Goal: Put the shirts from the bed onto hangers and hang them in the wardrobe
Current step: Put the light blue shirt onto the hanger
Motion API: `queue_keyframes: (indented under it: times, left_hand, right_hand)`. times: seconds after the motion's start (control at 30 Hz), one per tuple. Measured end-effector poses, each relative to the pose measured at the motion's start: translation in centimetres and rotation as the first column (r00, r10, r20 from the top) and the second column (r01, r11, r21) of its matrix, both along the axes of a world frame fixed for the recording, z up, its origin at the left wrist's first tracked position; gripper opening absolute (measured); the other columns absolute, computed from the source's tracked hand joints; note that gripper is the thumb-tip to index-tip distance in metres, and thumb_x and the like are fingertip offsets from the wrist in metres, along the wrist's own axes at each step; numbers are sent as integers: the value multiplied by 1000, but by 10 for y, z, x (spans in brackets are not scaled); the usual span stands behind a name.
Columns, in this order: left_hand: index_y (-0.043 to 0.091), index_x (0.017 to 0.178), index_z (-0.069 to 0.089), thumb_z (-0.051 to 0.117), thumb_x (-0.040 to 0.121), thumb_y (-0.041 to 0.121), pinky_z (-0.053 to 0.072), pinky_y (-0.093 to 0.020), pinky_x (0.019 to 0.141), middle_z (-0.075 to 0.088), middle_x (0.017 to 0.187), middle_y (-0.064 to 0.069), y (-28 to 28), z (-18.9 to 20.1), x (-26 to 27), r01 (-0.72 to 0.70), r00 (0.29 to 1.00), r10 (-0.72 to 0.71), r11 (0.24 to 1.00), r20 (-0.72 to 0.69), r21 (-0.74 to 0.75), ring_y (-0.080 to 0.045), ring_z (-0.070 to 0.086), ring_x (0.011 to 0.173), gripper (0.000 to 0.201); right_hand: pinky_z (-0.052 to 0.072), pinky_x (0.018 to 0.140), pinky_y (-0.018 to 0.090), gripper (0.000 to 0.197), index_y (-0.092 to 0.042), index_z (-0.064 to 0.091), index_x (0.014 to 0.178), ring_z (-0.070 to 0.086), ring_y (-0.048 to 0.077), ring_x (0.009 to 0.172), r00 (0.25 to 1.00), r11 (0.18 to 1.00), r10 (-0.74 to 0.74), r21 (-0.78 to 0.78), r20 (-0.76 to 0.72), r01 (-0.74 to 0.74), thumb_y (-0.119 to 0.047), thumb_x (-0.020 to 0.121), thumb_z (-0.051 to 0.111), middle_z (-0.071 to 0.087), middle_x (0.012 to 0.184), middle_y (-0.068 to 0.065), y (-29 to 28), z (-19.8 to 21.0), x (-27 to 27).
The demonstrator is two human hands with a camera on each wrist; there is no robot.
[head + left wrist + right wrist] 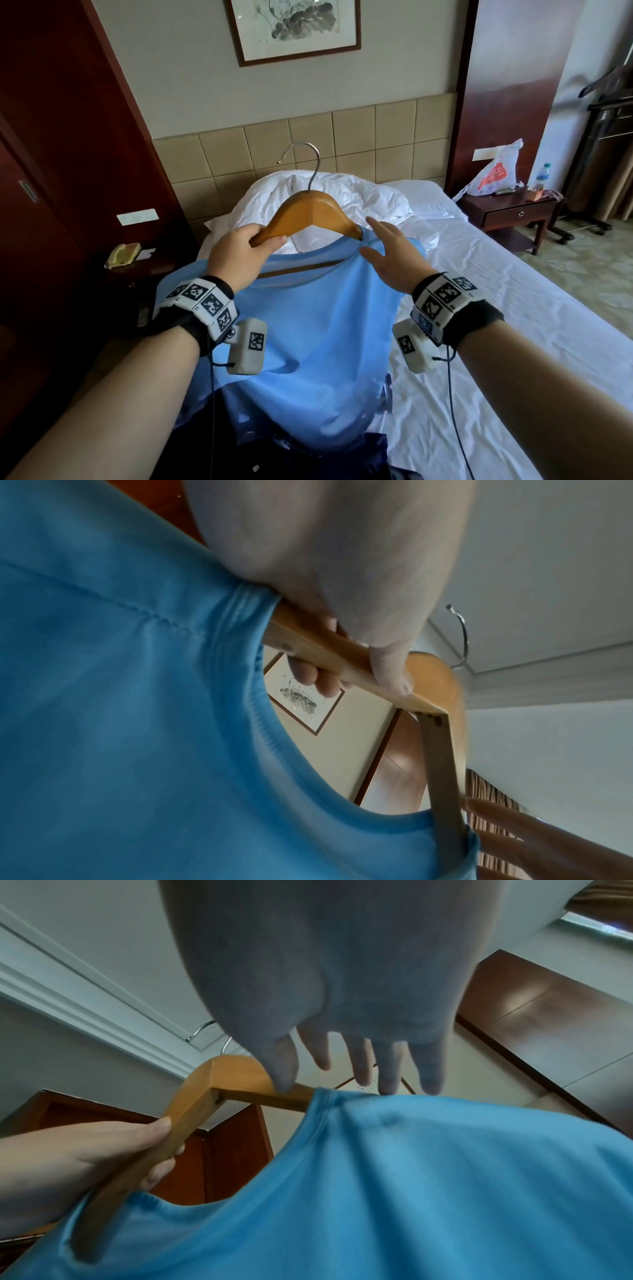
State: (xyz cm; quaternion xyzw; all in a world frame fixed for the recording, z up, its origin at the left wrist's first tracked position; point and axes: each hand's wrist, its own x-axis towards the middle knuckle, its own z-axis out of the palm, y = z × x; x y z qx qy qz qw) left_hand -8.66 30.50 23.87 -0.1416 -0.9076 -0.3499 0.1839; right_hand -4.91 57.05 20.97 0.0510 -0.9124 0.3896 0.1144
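A light blue shirt [318, 329] hangs on a wooden hanger [310, 209] with a metal hook [305, 161], held up over the bed. My left hand [245, 250] grips the hanger's left arm, fingers curled round the wood [329, 647]. My right hand [390, 253] lies flat with straight fingers on the shirt's right shoulder, over the hanger's right end. In the right wrist view the straight fingers [363, 1064] reach over the collar of the shirt [411, 1191], and the hanger [205, 1093] shows beside them. Dark blue clothing [342, 455] lies on the bed below the shirt.
The bed [496, 308] has a white sheet and a bunched white duvet [342, 195] at its head. A dark wooden wardrobe [51, 154] stands at the left. At the right a nightstand [513, 212] carries a plastic bag and a bottle. A phone [121, 255] sits at the left bedside.
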Motion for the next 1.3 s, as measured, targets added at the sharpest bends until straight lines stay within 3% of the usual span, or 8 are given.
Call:
queue_keyframes:
  times: [0.37, 0.57, 0.7, 0.8, 0.93, 1.07, 1.2, 1.3]
  left_hand:
    - [17, 80, 65, 65, 87, 47, 42, -32, 61, 58, 62, 3, 2, 0, 1, -67, 997, 66, 997, -43, -30, -20, 57, 67, 31]
    - [18, 77, 65, 64, 87, 50, 35, -28, 55, 56, 60, 3, -2, -6, 0, -65, 998, 67, 995, 14, -75, -19, 54, 64, 33]
    - [18, 79, 66, 63, 79, 60, 43, -34, 63, 63, 67, -2, -1, -16, -6, -10, 997, 12, 1000, 82, -28, -24, 58, 69, 42]
    - [17, 81, 67, 58, 71, 68, 45, -38, 64, 65, 70, -7, 3, -18, -4, 27, 993, -28, 1000, 113, 6, -25, 59, 67, 53]
    - [18, 78, 65, 67, 86, 46, 40, -29, 64, 59, 69, 3, 8, -17, 0, 54, 989, -62, 997, 131, 63, -13, 51, 65, 30]
    - [17, 102, 66, 61, 83, 58, 49, -33, 86, 66, 101, 0, -8, -17, -6, -93, 985, 73, 988, 158, 125, -15, 61, 93, 45]
    - [1, 90, 68, 63, 88, 42, 48, -44, 80, 66, 87, -15, -17, -26, 0, -130, 977, 132, 991, 169, -25, -30, 61, 88, 42]
    - [6, 88, 72, 60, 93, 24, 44, -32, 76, 69, 87, -8, -15, -26, 1, -143, 982, 136, 988, 132, 49, -23, 61, 85, 23]
  right_hand:
    - [20, 114, 55, 65, -19, 21, 152, 23, 23, 143, 988, 989, -150, 15, 41, 150, -53, 99, 34, 29, 155, 3, 0, -24, -19]
    - [18, 113, 55, 63, -18, 27, 148, 32, 31, 138, 966, 983, -181, -9, 184, 185, -57, 98, 32, 36, 149, 11, 3, -38, -24]
    - [7, 118, 54, 74, -20, 18, 153, 28, 26, 142, 994, 993, -110, 49, -16, 111, -59, 95, 41, 32, 153, 6, -23, -30, -25]
    - [28, 112, 45, 74, -17, 21, 152, 43, 28, 130, 991, 1000, -5, 9, -132, 7, -42, 93, 58, 48, 141, 10, -41, -19, -25]
    - [44, 94, 40, 60, -15, 40, 142, 55, 28, 112, 977, 990, -22, -137, -211, -7, -26, 88, 67, 59, 125, 8, -42, -14, -28]
    - [45, 96, 43, 60, -21, 45, 139, 56, 21, 107, 982, 970, -72, -241, -175, 28, -23, 85, 71, 59, 112, -5, -36, -14, -29]
    - [43, 103, 42, 72, -29, 37, 147, 55, 19, 117, 982, 946, -101, -320, -157, 46, -20, 84, 72, 60, 125, -2, -29, -16, -30]
    - [43, 103, 42, 75, -31, 35, 148, 55, 18, 117, 983, 946, -93, -323, -160, 37, -19, 84, 72, 60, 124, -3, -29, -19, -30]
